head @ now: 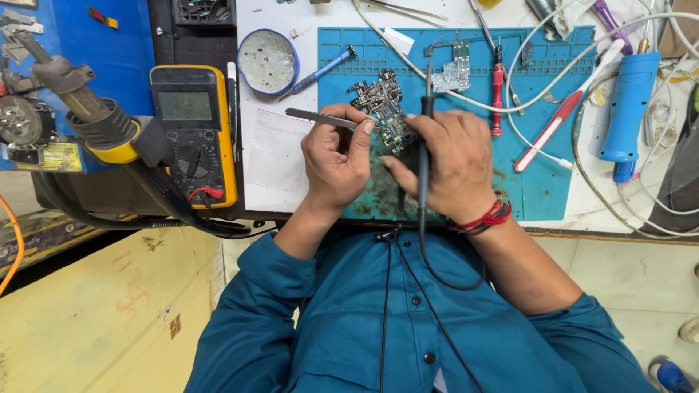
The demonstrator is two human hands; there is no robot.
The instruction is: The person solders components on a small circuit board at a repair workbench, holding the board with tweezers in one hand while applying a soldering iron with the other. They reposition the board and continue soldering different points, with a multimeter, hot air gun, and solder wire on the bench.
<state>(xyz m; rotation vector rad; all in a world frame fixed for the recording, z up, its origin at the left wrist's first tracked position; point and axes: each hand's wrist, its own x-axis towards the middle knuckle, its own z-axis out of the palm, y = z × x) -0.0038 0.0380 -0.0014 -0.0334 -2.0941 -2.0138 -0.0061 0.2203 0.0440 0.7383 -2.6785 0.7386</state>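
I see the left hand pinching tweezers, tips at the circuit board on the blue mat. Right hand is closed round a black soldering iron, touching the board. Yellow multimeter sits well left.

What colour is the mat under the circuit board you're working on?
Teal blue, stained dark near the hands; the mat shows best in the head view, under the circuit board.

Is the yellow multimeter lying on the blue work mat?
No, the yellow multimeter lies left of the blue work mat, beyond a clear plastic bag.
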